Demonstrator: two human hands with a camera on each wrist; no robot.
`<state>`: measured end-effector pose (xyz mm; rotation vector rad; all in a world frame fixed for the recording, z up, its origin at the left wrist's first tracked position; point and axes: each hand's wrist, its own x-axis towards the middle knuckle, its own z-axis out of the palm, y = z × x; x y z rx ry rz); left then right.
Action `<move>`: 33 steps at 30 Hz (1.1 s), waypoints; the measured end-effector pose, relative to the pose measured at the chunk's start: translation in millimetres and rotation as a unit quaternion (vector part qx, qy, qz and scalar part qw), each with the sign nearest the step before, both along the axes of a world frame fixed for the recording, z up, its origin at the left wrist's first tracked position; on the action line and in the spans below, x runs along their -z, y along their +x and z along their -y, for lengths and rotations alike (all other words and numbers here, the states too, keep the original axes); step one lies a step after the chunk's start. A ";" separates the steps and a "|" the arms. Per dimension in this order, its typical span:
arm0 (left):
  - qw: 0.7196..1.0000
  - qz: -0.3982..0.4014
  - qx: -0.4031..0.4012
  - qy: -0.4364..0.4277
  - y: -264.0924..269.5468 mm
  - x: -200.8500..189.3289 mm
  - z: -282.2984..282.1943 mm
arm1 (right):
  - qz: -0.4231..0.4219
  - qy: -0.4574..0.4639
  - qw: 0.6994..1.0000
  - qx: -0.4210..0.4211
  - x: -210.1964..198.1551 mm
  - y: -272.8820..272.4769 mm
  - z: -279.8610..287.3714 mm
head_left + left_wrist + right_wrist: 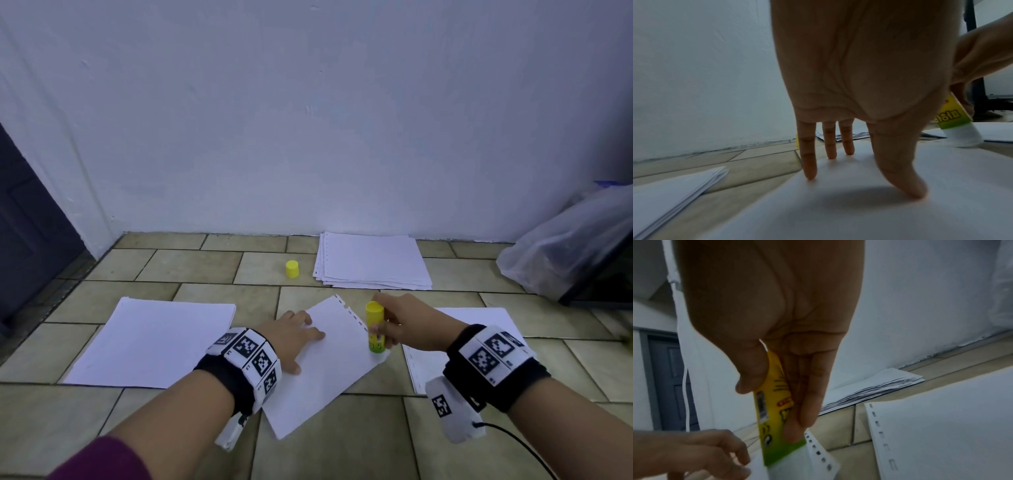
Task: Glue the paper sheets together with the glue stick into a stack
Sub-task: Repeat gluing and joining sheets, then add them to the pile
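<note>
a single perforated sheet point(325, 370) is pinned to the tiled floor point(359, 445) by the left hand point(291, 337), its fingers point(808, 162) straight and spread with the tips pressed on the paper, while the glue stick point(375, 327) is gripped by the right hand point(404, 325), thumb and fingers point(809, 402) wrapped round the yellow barrel. the white glue end is set down on the sheet's near right corner, beside the punched edge, so gluing of this sheet is judged to be under way and its covering not yet finished. a flat pile of paper point(154, 339) is seen just to the left and another sheet point(479, 342) to the right, partly hidden by the right wrist; which of these is the glued stack cannot be told. farther back, the yellow cap point(292, 268) stands off the stick, and a loose pile of sheets point(373, 262) lies near the wall point(308, 120), so several sheets are judged to be left to glue.
</note>
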<state>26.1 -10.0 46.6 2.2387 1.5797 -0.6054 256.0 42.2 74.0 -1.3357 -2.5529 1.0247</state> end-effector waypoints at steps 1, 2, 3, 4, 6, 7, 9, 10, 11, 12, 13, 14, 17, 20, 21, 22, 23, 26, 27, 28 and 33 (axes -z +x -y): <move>1.000 -0.002 -0.005 0.007 1.1 -0.1 1.1 | -0.030 -0.006 0.999 0.026 -0.9 -0.3 -1.2; 1.000 -0.002 -0.014 0.011 2.5 -0.7 2.4 | -0.073 -0.017 0.995 0.063 -1.8 -0.5 -2.5; 1.000 -0.002 -0.025 0.013 4.0 -1.2 3.7 | -0.122 -0.032 0.987 0.103 -2.7 -0.6 -4.1; 0.999 -0.003 -0.033 0.015 5.8 -1.4 5.1 | -0.168 -0.047 0.975 0.138 -4.1 -1.2 -5.6; 0.999 -0.008 -0.030 0.034 9.2 -1.0 8.3 | -0.231 -0.073 0.952 0.188 -5.6 -3.4 -8.6; 0.999 -0.003 -0.023 0.046 10.0 0.7 10.0 | -0.247 -0.079 0.944 0.203 -5.3 -5.0 -10.2; 0.998 0.028 -0.022 0.052 10.0 4.8 11.9 | -0.264 -0.080 0.935 0.224 -2.9 -9.1 -13.2; 0.998 0.045 -0.025 0.047 9.5 5.8 12.3 | -0.271 -0.077 0.931 0.233 -0.8 -11.3 -14.5; 0.997 0.057 -0.029 0.045 8.7 6.1 11.7 | -0.276 -0.071 0.928 0.241 1.2 -13.7 -15.8; 0.997 0.058 -0.034 0.045 8.0 5.9 10.9 | -0.277 -0.062 0.926 0.247 2.8 -16.4 -16.8; 0.997 0.051 -0.043 0.048 7.4 5.2 9.5 | -0.276 -0.054 0.926 0.252 5.0 -19.3 -18.1; 0.996 0.038 -0.053 0.053 6.9 4.3 8.4 | -0.275 -0.047 0.926 0.254 7.1 -23.1 -19.5; 0.995 0.000 -0.067 0.076 4.6 3.9 6.4 | -0.261 -0.027 0.933 0.246 13.8 -37.3 -23.7; 0.994 0.019 -0.063 0.084 -2.1 6.2 5.9 | -0.240 0.002 0.944 0.227 19.7 -54.3 -27.3; 0.994 0.029 -0.066 0.084 -4.1 7.4 5.9 | -0.237 0.005 0.947 0.218 21.0 -60.5 -28.1; 0.993 0.033 -0.070 0.087 -5.5 8.5 6.4 | -0.233 0.007 0.950 0.207 21.9 -67.0 -28.8; 0.992 0.034 -0.074 0.093 -6.2 9.8 6.7 | -0.228 0.010 0.954 0.193 23.2 -73.5 -30.1; 0.991 0.024 -0.076 0.110 -5.1 11.8 8.9 | -0.193 0.022 0.969 0.150 25.1 -93.3 -33.5; 0.990 0.021 -0.072 0.116 -4.2 11.7 9.6 | -0.183 0.026 0.973 0.140 26.0 -98.9 -35.2; 0.990 0.019 -0.069 0.120 -3.7 11.1 10.6 | -0.175 0.029 0.975 0.132 26.8 -104.0 -36.6; 0.990 0.019 -0.062 0.122 -4.3 8.6 14.6 | -0.079 0.049 0.992 0.087 24.6 -115.1 -42.1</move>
